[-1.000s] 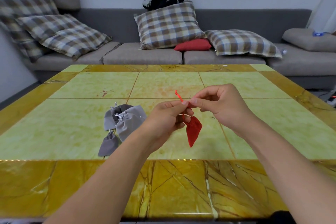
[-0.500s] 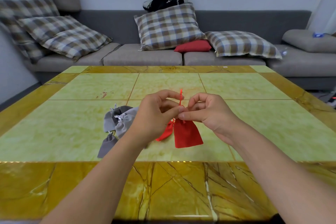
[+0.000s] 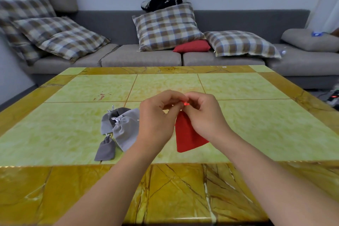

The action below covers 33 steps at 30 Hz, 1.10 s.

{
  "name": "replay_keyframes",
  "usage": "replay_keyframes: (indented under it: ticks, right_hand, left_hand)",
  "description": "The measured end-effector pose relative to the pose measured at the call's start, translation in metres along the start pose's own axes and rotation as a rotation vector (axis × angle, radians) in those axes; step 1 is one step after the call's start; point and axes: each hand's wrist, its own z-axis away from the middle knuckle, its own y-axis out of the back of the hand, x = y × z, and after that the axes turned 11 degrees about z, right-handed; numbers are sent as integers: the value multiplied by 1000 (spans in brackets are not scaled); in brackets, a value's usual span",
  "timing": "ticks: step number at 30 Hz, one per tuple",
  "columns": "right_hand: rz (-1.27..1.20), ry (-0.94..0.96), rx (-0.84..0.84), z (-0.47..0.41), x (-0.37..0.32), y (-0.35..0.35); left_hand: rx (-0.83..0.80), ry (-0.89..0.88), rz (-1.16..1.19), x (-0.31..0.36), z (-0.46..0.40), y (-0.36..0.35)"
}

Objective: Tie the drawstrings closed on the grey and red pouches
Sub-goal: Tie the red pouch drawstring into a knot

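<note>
Hands meet above the middle of the green and yellow desk [image 3: 256, 124]: the left hand [image 3: 157, 117] and the right hand [image 3: 203, 113] each have their grip pinched on the red drawstring [image 3: 186, 104] at the neck of the red pouch [image 3: 189, 134], which hangs below the fingers. Three grey pouches [image 3: 124, 128] lie together just left, on the desk, their cords drawn.
</note>
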Motion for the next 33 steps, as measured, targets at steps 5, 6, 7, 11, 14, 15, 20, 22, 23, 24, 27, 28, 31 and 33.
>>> replay_keyframes:
  ticks: [5, 6, 7, 11, 14, 15, 20, 22, 23, 24, 27, 28, 31, 33]
  right_hand:
    - [-596, -226, -149, -1, -7, 10]
    - [-678, -268, -175, -1, -7, 11]
    - [-728, -296, -183, 0, -7, 11]
    - [-888, -438, -55, -2, -8, 9]
    - [-1151, -518, -74, -5, -9, 8]
    - [-1228, -532, -88, -6, -9, 9]
    - [-1236, -550, -100, -17, 1, 29]
    - [-1066, -513, -91, -18, 6, 36]
    - [-949, -467, -82, -17, 8, 37]
    - [-807, -409, -74, -16, 9, 38]
    - [-239, -204, -104, -10, 7, 38]
    - [-23, -130, -128, -8, 6, 38]
    - [353, 66, -218, -5, 10, 30]
    - [498, 167, -262, -5, 11, 26]
  left_hand:
    - [91, 143, 233, -2, -4, 4]
    - [103, 150, 238, -1, -4, 5]
    - [114, 153, 238, -1, -4, 5]
    - [122, 214, 301, 2, -5, 5]
    - [131, 423, 518, 4, -5, -2]
    - [130, 485, 619, 4, -6, -4]
    - [312, 731, 1080, 3, -23, 17]
    - [279, 724, 1033, 3, -22, 21]
    - [238, 704, 959, 4, -22, 20]
    - [195, 680, 876, 5, -21, 19]
    - [126, 628, 599, 5, -18, 19]
    - [104, 606, 486, 4, -18, 20]
    - [9, 488, 195, 0, -12, 23]
    - [-122, 322, -131, -4, -8, 26]
